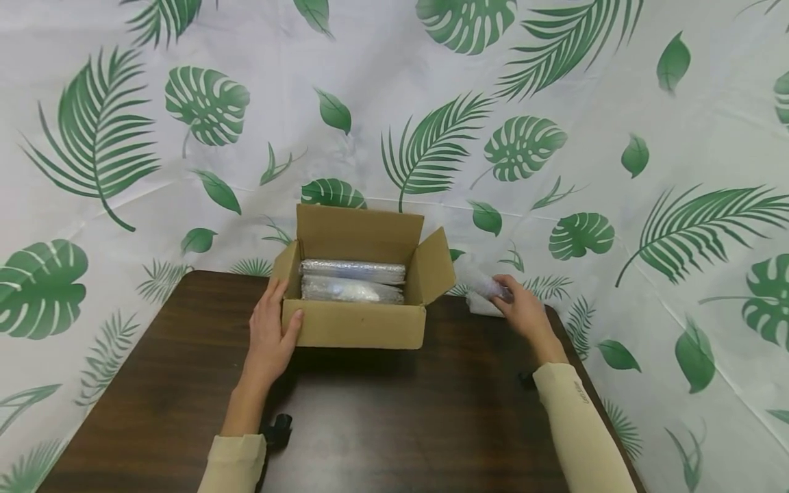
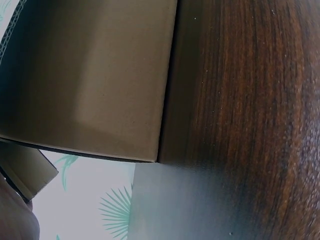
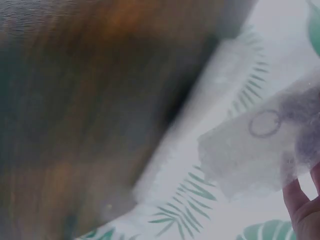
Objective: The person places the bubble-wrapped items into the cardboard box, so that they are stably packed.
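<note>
An open cardboard box [image 1: 354, 325] stands near the back of the table with its flaps up. Inside it lie a rear bubble-wrapped package [image 1: 353, 270] and a front bubble-wrapped package [image 1: 351, 292], side by side. My left hand [image 1: 271, 342] holds the box's front left corner, thumb on the front face and fingers along the left side. To the right of the box, my right hand [image 1: 524, 313] grips a bubble-wrapped package [image 3: 245, 155], which is cloudy with a purplish part and a round mark. Its contents are hidden by the wrap.
Another wrapped piece [image 1: 483, 305] lies at the table's back right edge, below the held package. The dark wooden table [image 1: 370, 418] ends close to a white leaf-print cloth [image 1: 370, 82] behind. The box's right flap [image 1: 436, 266] sticks outward toward my right hand.
</note>
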Demonstrator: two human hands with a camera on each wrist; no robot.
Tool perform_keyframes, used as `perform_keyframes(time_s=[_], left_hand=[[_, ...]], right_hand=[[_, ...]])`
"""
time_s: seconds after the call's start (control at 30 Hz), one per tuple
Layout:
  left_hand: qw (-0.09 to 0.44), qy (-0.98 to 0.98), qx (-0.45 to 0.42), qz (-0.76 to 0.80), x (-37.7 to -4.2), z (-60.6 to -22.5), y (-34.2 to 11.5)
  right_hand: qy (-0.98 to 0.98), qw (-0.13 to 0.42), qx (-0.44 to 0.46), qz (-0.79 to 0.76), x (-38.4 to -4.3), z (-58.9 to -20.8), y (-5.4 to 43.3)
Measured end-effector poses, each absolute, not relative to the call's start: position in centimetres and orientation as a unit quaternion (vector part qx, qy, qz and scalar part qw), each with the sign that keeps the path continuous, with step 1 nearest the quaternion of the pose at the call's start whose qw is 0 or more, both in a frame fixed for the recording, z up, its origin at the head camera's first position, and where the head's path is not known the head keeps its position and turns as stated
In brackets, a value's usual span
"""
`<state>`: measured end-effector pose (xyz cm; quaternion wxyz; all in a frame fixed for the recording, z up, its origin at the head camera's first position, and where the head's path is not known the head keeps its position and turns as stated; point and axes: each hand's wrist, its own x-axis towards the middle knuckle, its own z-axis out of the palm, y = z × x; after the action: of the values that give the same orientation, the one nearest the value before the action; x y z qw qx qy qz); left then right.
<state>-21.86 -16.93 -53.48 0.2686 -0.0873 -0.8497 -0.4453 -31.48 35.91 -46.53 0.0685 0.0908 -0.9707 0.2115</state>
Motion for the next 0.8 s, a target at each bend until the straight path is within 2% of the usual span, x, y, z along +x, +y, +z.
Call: perform_keyframes(time_s=[0.17,0.5,0.67,0.8], left_hand=[[0.269,-0.849,-0.085,-0.447,-21.8,-53.5,-16.9],[0.259,-0.853,-0.079,-0.447,-21.6,-53.6,-16.9],[0.267,-0.848,-0.085,-0.45,-21.8,-53.4,-16.8],[0.27,-0.848,-0.087,-0.448,-22.1,-53.4,-16.8]], right_hand=[[-0.958,0.109,0.083,0.251,-30.9,-43.9,35.7],[-0.936,0.237,0.13,0.224,-30.0,-38.3,33.8],[-0.928,0.257,0.141,0.228,-30.1,-35.6,32.2],[-0.93,0.248,0.142,0.232,-30.1,-33.9,30.3]])
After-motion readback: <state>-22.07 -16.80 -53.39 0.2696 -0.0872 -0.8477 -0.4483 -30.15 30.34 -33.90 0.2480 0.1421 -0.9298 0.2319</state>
